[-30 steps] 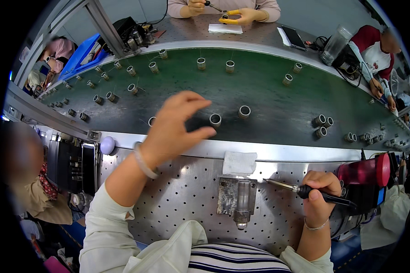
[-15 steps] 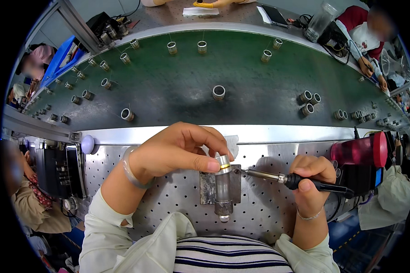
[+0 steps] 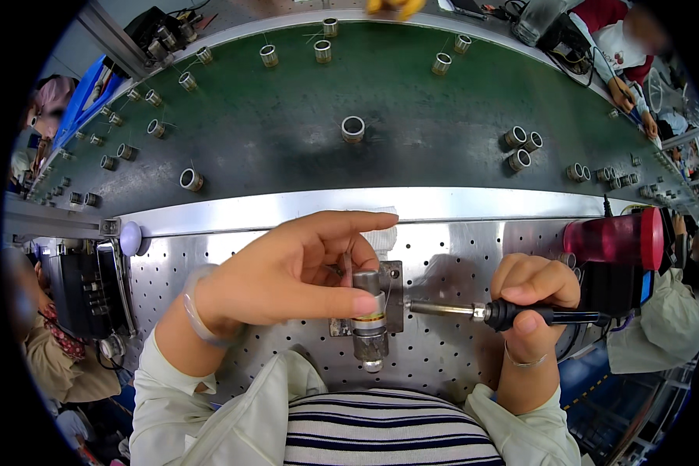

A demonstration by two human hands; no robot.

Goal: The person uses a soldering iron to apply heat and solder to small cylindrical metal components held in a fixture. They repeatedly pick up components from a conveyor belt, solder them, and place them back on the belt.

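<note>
My left hand (image 3: 287, 272) closes its thumb and fingers around a short metal sleeve (image 3: 370, 320) with a yellow band. Its index finger stretches out above. The sleeve sits around a grey metal post (image 3: 365, 281) on a dark block fixture (image 3: 396, 299); a rounded tip (image 3: 373, 366) points toward me. My right hand (image 3: 532, 299) grips a soldering iron (image 3: 512, 312) by its black handle. The iron's metal tip points left and reaches the fixture's right edge; whether it touches cannot be told.
Beyond the perforated metal bench (image 3: 450, 373) runs a dark green conveyor belt (image 3: 272, 132) carrying several metal rings (image 3: 352, 129). A pink cup (image 3: 617, 239) lies at the right. A lilac knob (image 3: 130, 238) stands left. A co-worker's yellow-gloved hand (image 3: 396, 8) shows at the far edge.
My left hand has slid the banded sleeve along the post toward me, baring the post's far end; its index finger has straightened. The view has shifted slightly. The soldering iron is still in my right hand.
</note>
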